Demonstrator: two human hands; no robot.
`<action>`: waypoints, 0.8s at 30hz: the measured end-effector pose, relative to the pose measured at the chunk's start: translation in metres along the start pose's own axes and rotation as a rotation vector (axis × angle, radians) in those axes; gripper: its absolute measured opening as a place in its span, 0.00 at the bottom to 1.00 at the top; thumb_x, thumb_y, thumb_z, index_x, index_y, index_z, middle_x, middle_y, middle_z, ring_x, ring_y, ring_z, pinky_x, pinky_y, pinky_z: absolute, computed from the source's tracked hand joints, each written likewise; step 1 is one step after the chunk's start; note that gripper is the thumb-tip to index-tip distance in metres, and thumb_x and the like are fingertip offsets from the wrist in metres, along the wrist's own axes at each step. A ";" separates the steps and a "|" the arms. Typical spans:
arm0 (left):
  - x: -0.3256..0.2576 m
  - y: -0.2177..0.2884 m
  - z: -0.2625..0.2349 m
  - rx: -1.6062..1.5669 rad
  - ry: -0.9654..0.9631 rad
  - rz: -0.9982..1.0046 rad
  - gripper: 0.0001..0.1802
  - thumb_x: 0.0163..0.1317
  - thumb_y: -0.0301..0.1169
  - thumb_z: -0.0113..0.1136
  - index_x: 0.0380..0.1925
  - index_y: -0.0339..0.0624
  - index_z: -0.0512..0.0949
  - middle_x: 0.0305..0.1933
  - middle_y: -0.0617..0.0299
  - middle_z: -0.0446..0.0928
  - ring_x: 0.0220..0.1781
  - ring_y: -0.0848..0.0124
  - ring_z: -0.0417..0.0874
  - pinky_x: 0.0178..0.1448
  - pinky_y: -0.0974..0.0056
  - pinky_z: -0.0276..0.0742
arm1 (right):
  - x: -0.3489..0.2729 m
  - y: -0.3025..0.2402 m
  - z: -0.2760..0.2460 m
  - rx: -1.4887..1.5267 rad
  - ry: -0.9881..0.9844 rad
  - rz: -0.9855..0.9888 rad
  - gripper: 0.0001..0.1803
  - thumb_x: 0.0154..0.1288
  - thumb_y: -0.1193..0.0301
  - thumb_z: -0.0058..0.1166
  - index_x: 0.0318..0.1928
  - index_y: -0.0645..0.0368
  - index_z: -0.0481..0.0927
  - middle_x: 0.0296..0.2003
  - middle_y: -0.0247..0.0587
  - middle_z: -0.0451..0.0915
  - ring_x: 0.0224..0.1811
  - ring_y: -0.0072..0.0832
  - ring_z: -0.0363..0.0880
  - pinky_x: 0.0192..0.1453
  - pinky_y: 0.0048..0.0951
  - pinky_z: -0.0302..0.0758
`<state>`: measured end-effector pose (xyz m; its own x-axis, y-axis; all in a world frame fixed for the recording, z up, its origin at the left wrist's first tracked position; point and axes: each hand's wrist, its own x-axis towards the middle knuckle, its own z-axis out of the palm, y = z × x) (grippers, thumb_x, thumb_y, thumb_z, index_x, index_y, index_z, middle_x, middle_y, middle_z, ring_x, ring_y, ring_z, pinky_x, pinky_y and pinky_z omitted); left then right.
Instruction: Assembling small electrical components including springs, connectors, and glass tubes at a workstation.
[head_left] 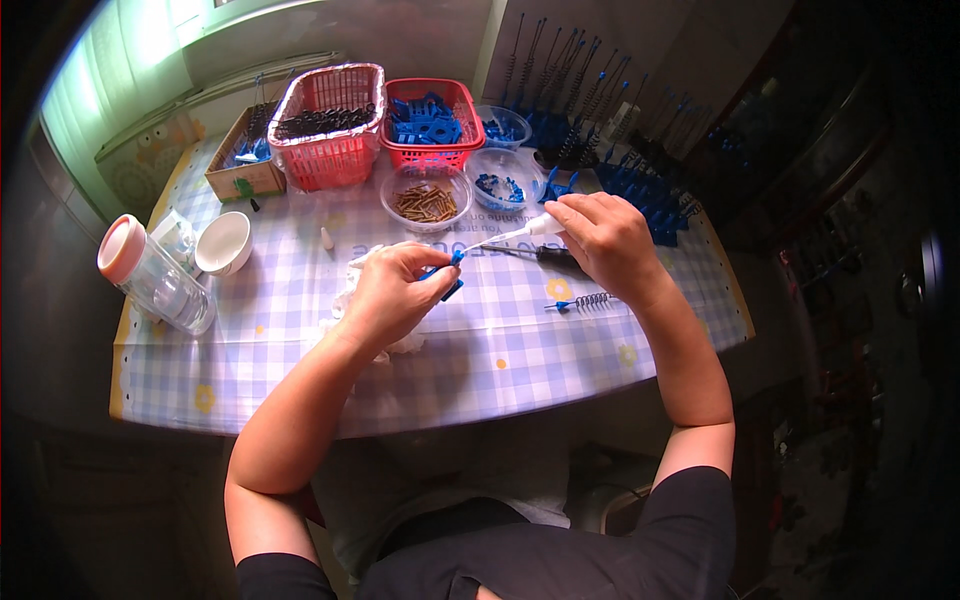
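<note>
My left hand pinches a small blue plastic part between thumb and fingers, above the middle of the table. From the right, my right hand grips a white squeeze bottle with a long thin nozzle. The nozzle's tip is at the top of the blue part; whether they touch I cannot tell. Under my left hand lies a crumpled white tissue. A dark-handled tool rests below the bottle. Nearer to me is a black coil spring with a blue tip.
Behind my hands stand bowls of brass-coloured screws and small blue pieces. Red baskets hold black parts and blue parts. At left are a clear bottle and a white cup. Upright spring pieces crowd the back right.
</note>
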<state>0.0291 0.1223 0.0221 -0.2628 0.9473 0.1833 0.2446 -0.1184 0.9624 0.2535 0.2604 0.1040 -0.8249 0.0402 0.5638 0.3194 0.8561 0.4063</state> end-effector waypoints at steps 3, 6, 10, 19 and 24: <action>0.000 0.002 0.000 0.039 0.002 0.010 0.12 0.56 0.30 0.65 0.36 0.32 0.83 0.33 0.54 0.82 0.33 0.71 0.83 0.39 0.68 0.78 | -0.001 0.001 0.000 -0.003 0.004 0.002 0.12 0.50 0.76 0.67 0.38 0.58 0.85 0.34 0.40 0.84 0.33 0.28 0.83 0.35 0.28 0.79; 0.000 0.000 -0.001 0.039 0.007 0.036 0.12 0.56 0.30 0.65 0.36 0.32 0.83 0.34 0.54 0.82 0.34 0.71 0.83 0.39 0.67 0.78 | 0.001 0.000 -0.003 -0.016 -0.013 0.005 0.12 0.50 0.75 0.66 0.38 0.57 0.85 0.35 0.40 0.84 0.34 0.28 0.83 0.35 0.28 0.78; 0.000 -0.001 0.000 0.053 0.003 0.044 0.12 0.56 0.30 0.65 0.36 0.32 0.83 0.34 0.54 0.82 0.34 0.71 0.83 0.40 0.67 0.78 | 0.003 0.002 -0.004 -0.061 0.015 -0.035 0.12 0.51 0.76 0.63 0.39 0.58 0.85 0.36 0.40 0.84 0.35 0.28 0.82 0.35 0.29 0.77; 0.000 -0.001 0.000 0.041 0.001 0.045 0.12 0.57 0.30 0.65 0.37 0.32 0.83 0.34 0.54 0.82 0.34 0.71 0.83 0.40 0.67 0.78 | 0.013 0.000 -0.013 -0.143 -0.007 -0.072 0.12 0.51 0.76 0.66 0.39 0.59 0.86 0.36 0.43 0.85 0.39 0.33 0.84 0.40 0.32 0.79; 0.000 -0.002 0.000 0.047 0.000 0.057 0.12 0.57 0.30 0.65 0.37 0.32 0.83 0.34 0.54 0.82 0.34 0.71 0.83 0.40 0.67 0.78 | 0.015 0.000 -0.017 -0.186 -0.002 -0.098 0.12 0.51 0.76 0.66 0.40 0.59 0.86 0.37 0.43 0.85 0.40 0.33 0.84 0.41 0.33 0.80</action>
<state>0.0281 0.1227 0.0204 -0.2474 0.9394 0.2374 0.3026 -0.1578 0.9400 0.2491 0.2527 0.1244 -0.8574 -0.0375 0.5133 0.3179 0.7458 0.5854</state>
